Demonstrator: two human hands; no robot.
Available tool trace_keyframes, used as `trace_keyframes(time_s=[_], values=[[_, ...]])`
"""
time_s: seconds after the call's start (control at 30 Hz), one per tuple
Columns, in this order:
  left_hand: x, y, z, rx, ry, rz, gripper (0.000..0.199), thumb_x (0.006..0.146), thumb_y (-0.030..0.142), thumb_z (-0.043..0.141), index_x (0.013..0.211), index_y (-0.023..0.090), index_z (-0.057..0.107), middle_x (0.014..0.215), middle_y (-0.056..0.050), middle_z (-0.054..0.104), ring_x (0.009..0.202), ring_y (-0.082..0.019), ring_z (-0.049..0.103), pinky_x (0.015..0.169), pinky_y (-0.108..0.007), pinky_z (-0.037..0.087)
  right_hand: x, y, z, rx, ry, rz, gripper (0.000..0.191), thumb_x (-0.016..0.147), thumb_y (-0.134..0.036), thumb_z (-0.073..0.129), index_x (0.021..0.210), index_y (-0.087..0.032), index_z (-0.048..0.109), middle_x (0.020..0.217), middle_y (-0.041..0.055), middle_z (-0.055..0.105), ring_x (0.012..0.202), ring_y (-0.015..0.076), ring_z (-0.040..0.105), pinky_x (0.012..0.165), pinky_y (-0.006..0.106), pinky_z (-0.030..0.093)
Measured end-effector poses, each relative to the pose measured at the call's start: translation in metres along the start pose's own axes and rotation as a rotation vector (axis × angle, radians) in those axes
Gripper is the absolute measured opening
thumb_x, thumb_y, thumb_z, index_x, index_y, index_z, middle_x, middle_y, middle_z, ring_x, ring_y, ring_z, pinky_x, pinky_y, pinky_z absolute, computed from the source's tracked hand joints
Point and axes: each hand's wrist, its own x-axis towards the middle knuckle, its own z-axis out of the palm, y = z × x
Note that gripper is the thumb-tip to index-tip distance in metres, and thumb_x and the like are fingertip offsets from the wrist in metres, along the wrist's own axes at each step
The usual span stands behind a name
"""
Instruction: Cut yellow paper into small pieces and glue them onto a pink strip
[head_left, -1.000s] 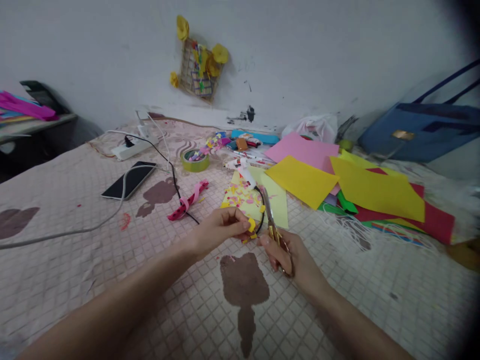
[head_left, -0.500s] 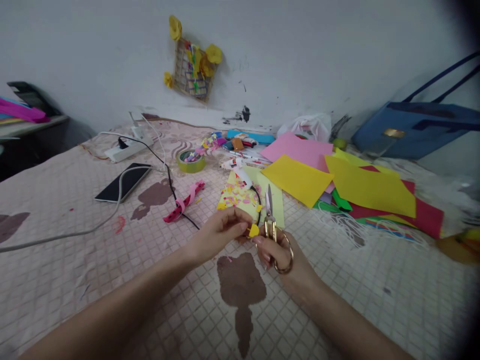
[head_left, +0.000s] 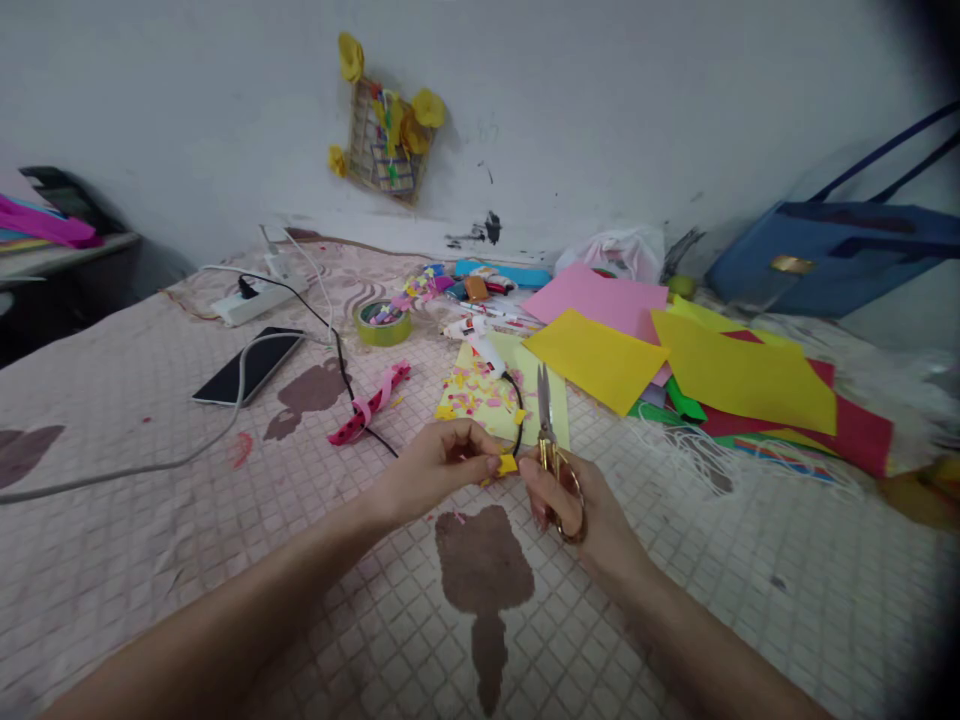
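Dark-screened phone [head_left: 259,357] lying flat, white power strip [head_left: 255,302], blue bag [head_left: 870,262] by wall [head_left: 600,120]

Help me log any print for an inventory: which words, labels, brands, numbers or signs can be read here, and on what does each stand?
No text can be read with certainty.
White glue gun: small markings on its body, too blurred to read.
Wall: pale marks, perhaps digits, too faint to read.
Blue bag: gold-coloured plate, too blurred to show any lettering.
Scissors: no lettering can be made out.
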Motion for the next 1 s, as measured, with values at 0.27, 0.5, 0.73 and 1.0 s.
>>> trace_keyframes(time_s=[0.27, 0.5, 0.73, 1.0], values=[[-0.001, 0.001, 0.003, 0.065, -0.068, -0.050, 0.020, 0.075, 0.031, 0.060, 0.075, 0.012, 0.057, 0.070, -0.002, 0.056, 0.061, -0.009, 0.047, 0.056, -0.023, 0.036, 0.000, -0.002, 0.000, -0.190, -0.018, -0.055, 0.014, 0.077, -0.029, 0.051, 0.067, -0.019, 0.050, 0.048, -0.0066, 0.044, 0.041, 0.0085, 0.042, 0.041, 0.021, 0.034], [-0.001, 0.001, 0.004, 0.025, -0.061, -0.127, 0.019, 0.072, 0.029, 0.063, 0.071, 0.012, 0.056, 0.064, 0.001, 0.054, 0.057, -0.008, 0.046, 0.054, -0.021, 0.033, 0.001, 0.004, -0.001, -0.167, -0.049, -0.060, 0.014, 0.080, -0.029, 0.049, 0.070, -0.019, 0.051, 0.046, -0.0068, 0.045, 0.041, 0.0093, 0.044, 0.043, 0.021, 0.034], [0.000, 0.001, 0.002, -0.081, -0.044, -0.142, 0.023, 0.073, 0.032, 0.063, 0.070, 0.011, 0.055, 0.061, 0.001, 0.054, 0.056, -0.007, 0.047, 0.054, -0.021, 0.035, 0.000, 0.003, -0.001, -0.092, -0.032, -0.047, 0.029, 0.084, -0.040, 0.049, 0.065, -0.018, 0.049, 0.047, -0.0059, 0.043, 0.044, 0.0085, 0.042, 0.046, 0.022, 0.033], [0.001, 0.005, 0.003, -0.205, 0.254, -0.097, 0.018, 0.075, 0.028, 0.062, 0.073, 0.013, 0.053, 0.065, 0.001, 0.058, 0.060, -0.008, 0.052, 0.060, -0.021, 0.041, -0.008, 0.003, 0.010, -0.042, -0.084, 0.080, 0.043, 0.084, -0.056, 0.040, 0.067, -0.017, 0.049, 0.047, -0.0064, 0.038, 0.043, 0.0084, 0.037, 0.043, 0.021, 0.029]])
